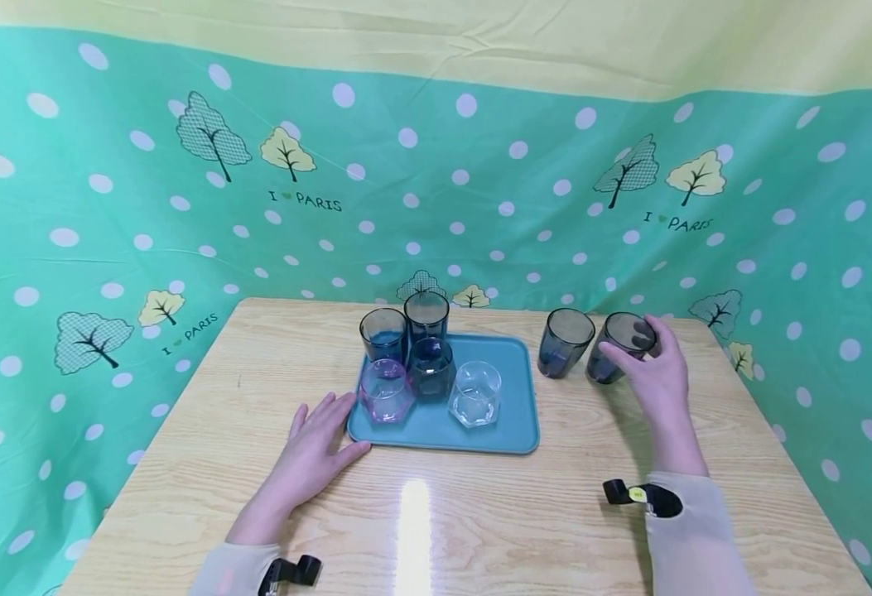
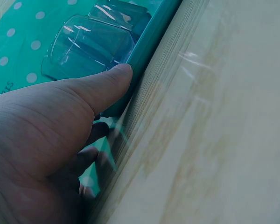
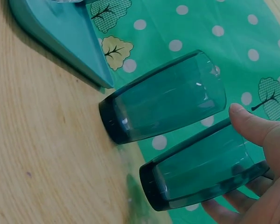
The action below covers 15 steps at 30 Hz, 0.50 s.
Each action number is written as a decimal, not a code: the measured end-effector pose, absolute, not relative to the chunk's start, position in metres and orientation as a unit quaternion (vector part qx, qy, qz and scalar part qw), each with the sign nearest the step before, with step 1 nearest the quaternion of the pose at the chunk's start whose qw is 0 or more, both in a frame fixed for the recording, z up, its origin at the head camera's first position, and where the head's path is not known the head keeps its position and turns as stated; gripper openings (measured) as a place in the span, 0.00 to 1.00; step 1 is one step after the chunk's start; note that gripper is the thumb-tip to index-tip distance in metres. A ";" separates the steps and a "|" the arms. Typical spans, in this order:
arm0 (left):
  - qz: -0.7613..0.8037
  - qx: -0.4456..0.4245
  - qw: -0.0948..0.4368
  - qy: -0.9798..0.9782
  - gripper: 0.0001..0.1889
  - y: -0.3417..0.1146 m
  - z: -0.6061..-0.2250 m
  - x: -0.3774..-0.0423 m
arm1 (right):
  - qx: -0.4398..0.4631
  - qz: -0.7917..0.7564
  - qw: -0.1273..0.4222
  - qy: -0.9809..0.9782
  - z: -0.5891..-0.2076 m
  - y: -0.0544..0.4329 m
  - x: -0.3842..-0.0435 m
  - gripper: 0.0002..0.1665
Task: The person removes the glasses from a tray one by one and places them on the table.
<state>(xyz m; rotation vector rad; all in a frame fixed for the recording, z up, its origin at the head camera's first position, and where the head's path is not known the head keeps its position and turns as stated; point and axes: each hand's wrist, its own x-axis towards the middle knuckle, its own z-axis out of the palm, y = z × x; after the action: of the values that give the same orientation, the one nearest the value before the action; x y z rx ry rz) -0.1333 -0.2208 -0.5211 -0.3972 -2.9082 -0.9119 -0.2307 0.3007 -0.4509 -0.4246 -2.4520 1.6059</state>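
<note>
My right hand [image 1: 662, 381] holds a tall dark tinted glass [image 3: 196, 170] near its rim, thumb on one side and fingers around the other. The glass is upright at the table's right side. Just left of it stands a matching tall glass [image 1: 566, 343]. My left hand [image 1: 312, 455] lies at the near left corner of a blue tray [image 1: 510, 414], its fingers spread along the left edge and the thumb [image 2: 114, 81] against the front rim. On the tray stand a purple-tinted glass [image 1: 386, 393], a clear glass [image 1: 474, 397] and a short dark glass [image 1: 431, 372].
Two more tall dark glasses, one at the back left [image 1: 383, 335] and one at the back middle [image 1: 426, 314], stand at the tray's rear. The wooden table [image 1: 495, 513] ends against a green dotted curtain [image 1: 480, 199] behind and at both sides.
</note>
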 end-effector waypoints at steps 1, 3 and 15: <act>-0.296 -0.129 0.034 -0.946 0.46 -0.221 -0.521 -0.133 | -0.143 0.542 0.089 -0.824 -0.452 0.301 -0.231 0.68; -0.295 -0.129 0.033 -0.946 0.46 -0.221 -0.522 -0.134 | -0.142 0.543 0.090 -0.823 -0.453 0.301 -0.232 0.68; -0.297 -0.129 0.033 -0.945 0.46 -0.221 -0.523 -0.134 | -0.145 0.549 0.089 -0.818 -0.457 0.300 -0.233 0.67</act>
<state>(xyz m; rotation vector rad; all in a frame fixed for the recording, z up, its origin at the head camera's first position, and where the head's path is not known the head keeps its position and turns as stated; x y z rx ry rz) -0.1341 -0.2215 -0.5230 -0.3979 -2.9098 -0.9152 -0.2331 0.2998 -0.4571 -0.4309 -2.4354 1.6335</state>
